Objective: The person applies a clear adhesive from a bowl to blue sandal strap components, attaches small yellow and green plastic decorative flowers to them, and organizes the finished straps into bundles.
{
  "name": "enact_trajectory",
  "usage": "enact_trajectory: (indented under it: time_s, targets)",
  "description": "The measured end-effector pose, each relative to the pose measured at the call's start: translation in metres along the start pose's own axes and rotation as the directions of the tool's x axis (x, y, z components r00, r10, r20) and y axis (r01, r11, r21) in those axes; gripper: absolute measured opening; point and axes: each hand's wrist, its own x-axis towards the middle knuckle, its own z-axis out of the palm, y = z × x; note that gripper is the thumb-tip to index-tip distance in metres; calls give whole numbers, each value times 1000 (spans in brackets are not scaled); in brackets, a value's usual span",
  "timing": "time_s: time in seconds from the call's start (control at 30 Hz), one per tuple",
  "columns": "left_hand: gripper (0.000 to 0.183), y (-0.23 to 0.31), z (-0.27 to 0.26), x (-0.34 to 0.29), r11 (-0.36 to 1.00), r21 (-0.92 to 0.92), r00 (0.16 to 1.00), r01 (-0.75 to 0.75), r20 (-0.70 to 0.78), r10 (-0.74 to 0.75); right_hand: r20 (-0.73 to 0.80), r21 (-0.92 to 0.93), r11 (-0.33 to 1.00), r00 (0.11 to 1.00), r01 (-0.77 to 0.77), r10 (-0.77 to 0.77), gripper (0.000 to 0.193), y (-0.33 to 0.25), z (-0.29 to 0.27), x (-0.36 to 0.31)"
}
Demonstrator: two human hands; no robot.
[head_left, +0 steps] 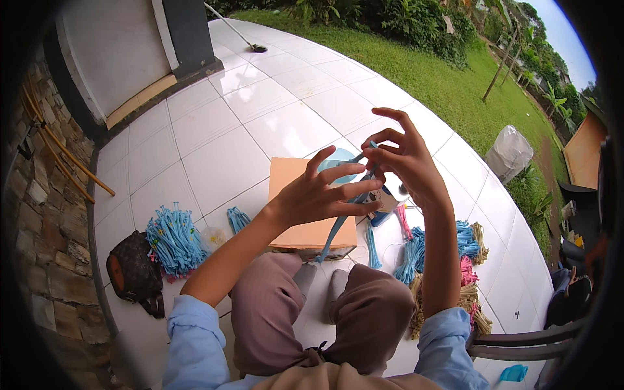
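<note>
Above a cardboard box (281,179), my right hand (406,156) pinches one end of some light blue strands (335,235) between thumb and fingers. My left hand (318,192) has its fingers stretched and a little apart, with the strands running through them. From there the strands hang toward the box's near edge. How the left fingers grip them is partly hidden. A pale blue round thing (338,162) lies on the box behind my hands, and a blue and white package (385,200) shows just below the right hand.
A big pile of blue strands (174,240) sits left beside a brown bag (135,270). Blue, pink and beige bundles (468,270) lie by my right arm. A chair's armrest (520,344) is at the lower right. A white bin (509,153) stands at the tiles' edge.
</note>
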Motion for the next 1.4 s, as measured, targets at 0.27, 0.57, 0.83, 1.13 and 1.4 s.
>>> enact_trajectory:
  time_s: [0.27, 0.57, 0.83, 1.13, 1.4]
  targets:
    - [23, -11, -31, 73, 652, -591, 875, 475, 238, -421, -264, -50, 962, 926, 267, -271, 52, 33, -33, -26]
    - [19, 59, -28, 63, 334, -712, 742, 618, 387, -547, -476, 211, 850, 810, 482, -341, 66, 14, -4, -70]
    - [22, 84, -29, 45, -256, -641, 532, 724, 755, -385, -443, 366, 812, 852, 455, -278, 59, 32, 0, -76]
    - [39, 103, -18, 40, -161, -718, 508, 677, 614, -604, -510, 210, 898, 828, 386, -236, 59, 57, 23, -77]
    - [24, 95, 2, 40, 141, -626, 477, 767, 408, -779, -605, 235, 938, 793, 255, -64, 42, 89, 36, -85]
